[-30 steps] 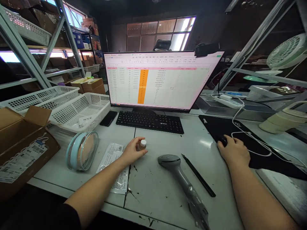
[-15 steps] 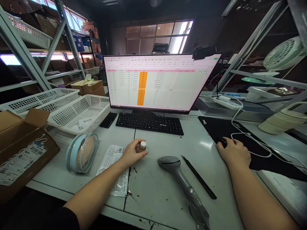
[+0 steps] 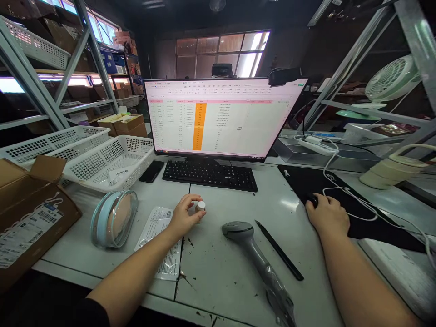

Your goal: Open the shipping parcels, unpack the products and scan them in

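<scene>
Near the middle of the desk my left hand (image 3: 184, 214) curls its thumb and fingers around a small bottle (image 3: 200, 206) with a white cap. The bottle stands upright, its lower part mostly covered by the thumb. Under my left forearm lies a white printed packet (image 3: 157, 227). My right hand (image 3: 327, 214) rests over a black computer mouse (image 3: 312, 200) on a black mouse pad (image 3: 289, 175); only the front of the mouse shows. Between my arms lie a grey barcode scanner (image 3: 250, 247) and a black pen (image 3: 279, 250).
A monitor (image 3: 259, 131) showing a spreadsheet stands behind a black keyboard (image 3: 211, 176). To the left are a clear round-ended case (image 3: 114, 218), a phone (image 3: 152, 171), white baskets (image 3: 112, 159) and an open cardboard box (image 3: 37, 222). A white cable (image 3: 361, 204) crosses the mouse pad.
The whole view has shifted slightly. My left thumb and fingers sit a little closer around the bottle, and the thumb covers more of it. My right hand stays on the mouse.
</scene>
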The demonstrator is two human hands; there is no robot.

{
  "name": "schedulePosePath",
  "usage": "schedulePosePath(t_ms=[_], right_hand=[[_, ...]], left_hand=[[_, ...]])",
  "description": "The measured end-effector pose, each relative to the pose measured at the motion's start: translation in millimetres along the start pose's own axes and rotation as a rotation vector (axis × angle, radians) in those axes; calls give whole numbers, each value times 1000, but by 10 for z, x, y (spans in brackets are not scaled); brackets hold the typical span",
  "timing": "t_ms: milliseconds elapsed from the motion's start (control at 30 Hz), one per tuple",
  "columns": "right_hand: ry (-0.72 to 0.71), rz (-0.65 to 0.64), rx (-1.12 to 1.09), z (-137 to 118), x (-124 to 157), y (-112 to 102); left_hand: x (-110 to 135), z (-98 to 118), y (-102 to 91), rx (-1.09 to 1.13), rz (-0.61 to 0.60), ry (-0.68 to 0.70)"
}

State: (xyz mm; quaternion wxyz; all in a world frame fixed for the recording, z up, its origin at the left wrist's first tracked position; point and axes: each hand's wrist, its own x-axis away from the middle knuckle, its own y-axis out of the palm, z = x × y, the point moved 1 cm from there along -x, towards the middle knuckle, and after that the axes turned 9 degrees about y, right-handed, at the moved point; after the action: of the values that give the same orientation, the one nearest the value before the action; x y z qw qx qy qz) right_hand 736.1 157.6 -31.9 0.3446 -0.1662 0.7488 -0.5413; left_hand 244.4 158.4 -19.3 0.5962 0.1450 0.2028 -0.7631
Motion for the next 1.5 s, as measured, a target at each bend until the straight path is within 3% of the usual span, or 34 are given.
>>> schedulePosePath(t_ms=[467, 667, 867, 1000, 1200, 1333, 1400, 1500], right_hand=[[-16, 23, -22, -2, 15, -15], [-3, 17, -24, 17, 18, 0], [14, 0, -28, 14, 17, 1], [10, -5, -34, 11, 30, -9], [6, -26, -34, -6, 62, -58], [7, -48, -38, -17, 65, -96], [2, -58, -44, -18, 63, -107], [0, -72, -55, -17, 63, -109]], left_hand=[[-6, 113, -8, 89, 59, -129], [-21, 53, -7, 55, -44, -198], [-16, -68, -6, -51, -229, -220], [-12, -61, -12, -56, -208, -192], [-74, 240, -160, -65, -20, -128], [-57, 535, -341, 40, 95, -172], [-8, 697, -497, 62, 88, -211], [35, 966, -889, -129, -7, -185]])
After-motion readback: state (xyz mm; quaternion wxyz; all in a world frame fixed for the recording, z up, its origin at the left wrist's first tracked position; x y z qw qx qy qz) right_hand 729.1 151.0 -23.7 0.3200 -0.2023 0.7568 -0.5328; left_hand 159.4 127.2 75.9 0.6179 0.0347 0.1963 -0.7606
